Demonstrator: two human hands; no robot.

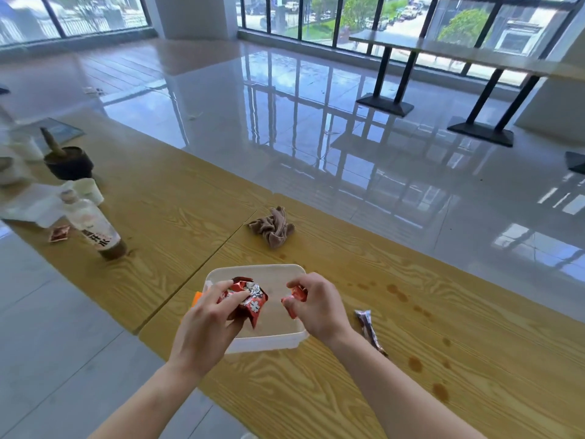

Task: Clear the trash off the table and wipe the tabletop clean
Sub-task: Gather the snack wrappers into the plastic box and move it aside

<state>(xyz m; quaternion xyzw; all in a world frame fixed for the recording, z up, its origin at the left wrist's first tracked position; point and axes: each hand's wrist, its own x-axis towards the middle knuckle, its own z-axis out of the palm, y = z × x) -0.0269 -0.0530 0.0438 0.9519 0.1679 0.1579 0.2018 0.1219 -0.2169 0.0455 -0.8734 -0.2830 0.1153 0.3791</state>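
A white plastic box [278,278] sits on the wooden table [316,391] near its front edge. Over the box, my left hand [205,324] grips a crumpled red snack wrapper [253,301]. My right hand [316,307] pinches a small red wrapper [296,297] above the box's right half. A purple wrapper [367,326] lies on the table just right of my right wrist. A crumpled brown cloth [273,228] rests beyond the box. Brown stains [414,364] dot the tabletop to the right.
At the left stand a bottle with brown liquid [95,229], a small red sachet [58,233], white paper cups [88,190], white napkins [30,204] and a dark bowl [69,163] holding a stick. Another table [443,49] stands far right on the glossy floor.
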